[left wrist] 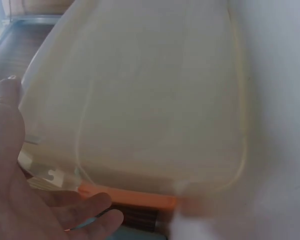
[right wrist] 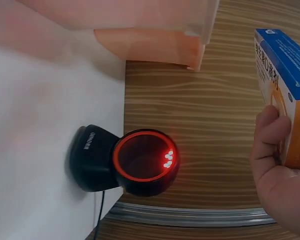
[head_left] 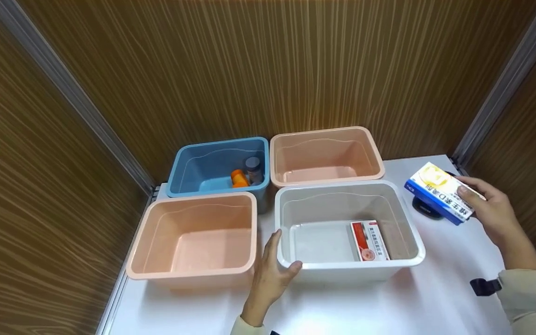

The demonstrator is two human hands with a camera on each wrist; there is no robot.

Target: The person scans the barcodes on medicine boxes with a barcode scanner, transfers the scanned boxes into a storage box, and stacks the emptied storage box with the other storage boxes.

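Note:
My right hand (head_left: 496,209) grips a blue, white and yellow medicine box (head_left: 435,190) above the table's right side. In the right wrist view, thumb and fingers hold the same box (right wrist: 277,70) by one end, apart from a black barcode scanner (right wrist: 97,157) with a lit red ring. At the front left corner of the white bin (head_left: 342,266) is my left hand (head_left: 268,279), thumb by the front rim, fingers extended along the left side. Those fingers (left wrist: 85,212) look loosely spread in the left wrist view. A red and white medicine box (head_left: 371,241) lies inside the white bin.
To the left stands a pink bin (head_left: 193,274), with a blue bin (head_left: 217,191) behind it holding an orange bottle (head_left: 238,178) and a grey-capped bottle (head_left: 253,170). Another pink bin (head_left: 326,180) sits behind the white one. Wood-grained panels (head_left: 296,70) enclose the table.

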